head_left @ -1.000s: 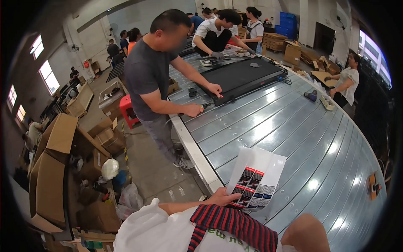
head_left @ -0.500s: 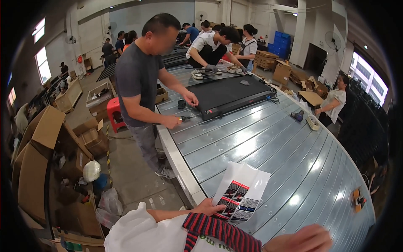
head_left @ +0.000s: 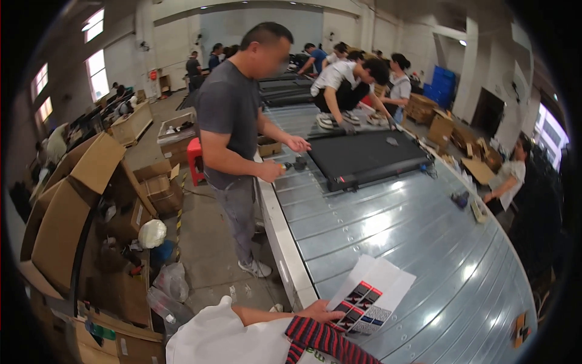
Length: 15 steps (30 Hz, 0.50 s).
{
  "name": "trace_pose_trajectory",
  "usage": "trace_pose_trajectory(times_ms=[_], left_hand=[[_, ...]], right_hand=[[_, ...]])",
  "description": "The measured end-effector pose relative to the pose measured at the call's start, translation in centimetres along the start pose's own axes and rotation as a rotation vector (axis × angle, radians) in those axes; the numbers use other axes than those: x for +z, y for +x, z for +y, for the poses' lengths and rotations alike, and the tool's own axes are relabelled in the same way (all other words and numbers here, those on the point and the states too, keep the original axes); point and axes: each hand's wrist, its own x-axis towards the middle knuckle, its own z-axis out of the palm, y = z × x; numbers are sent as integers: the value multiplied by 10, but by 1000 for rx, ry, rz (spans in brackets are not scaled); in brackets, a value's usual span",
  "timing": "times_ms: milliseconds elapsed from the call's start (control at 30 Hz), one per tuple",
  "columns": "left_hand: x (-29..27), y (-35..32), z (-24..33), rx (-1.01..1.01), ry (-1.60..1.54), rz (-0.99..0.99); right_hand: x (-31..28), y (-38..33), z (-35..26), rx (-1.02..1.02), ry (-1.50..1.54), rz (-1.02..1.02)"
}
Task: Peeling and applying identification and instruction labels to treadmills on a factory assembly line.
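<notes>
My left hand [head_left: 321, 312] is closed on the near left edge of a white sheet of stickers [head_left: 388, 283], thumb on top. Red, black and blue printed labels cover the sheet's near part, while its far part is plain white. The sheet is held tilted above the near end of a metal-slatted work table [head_left: 339, 249]. A striped red and black cloth edge [head_left: 327, 340] of my clothing lies just below the hand. My right hand is out of the picture.
A black flat treadmill-like deck [head_left: 370, 155] lies farther along the table. Beside it stands a co-worker in grey [head_left: 227, 103] holding a small tool; another person crouches on the table [head_left: 339, 85]. Open cardboard boxes [head_left: 100, 182] crowd the left floor. An orange tool [head_left: 520, 330] lies at right.
My view has turned, so the surroundings sit farther right and lower. My right hand has dropped out of the picture. The sticker sheet stays in my left hand.
</notes>
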Motion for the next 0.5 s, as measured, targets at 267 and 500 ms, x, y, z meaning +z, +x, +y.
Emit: trace_pose_trajectory(times_ms=[267, 500], left_hand=[[-14, -9, 22, 289, 147, 94], [-23, -27, 58, 425, 746, 1]], right_hand=[[3, -44, 57, 1084, -788, 169], [60, -56, 95, 749, -863, -552]])
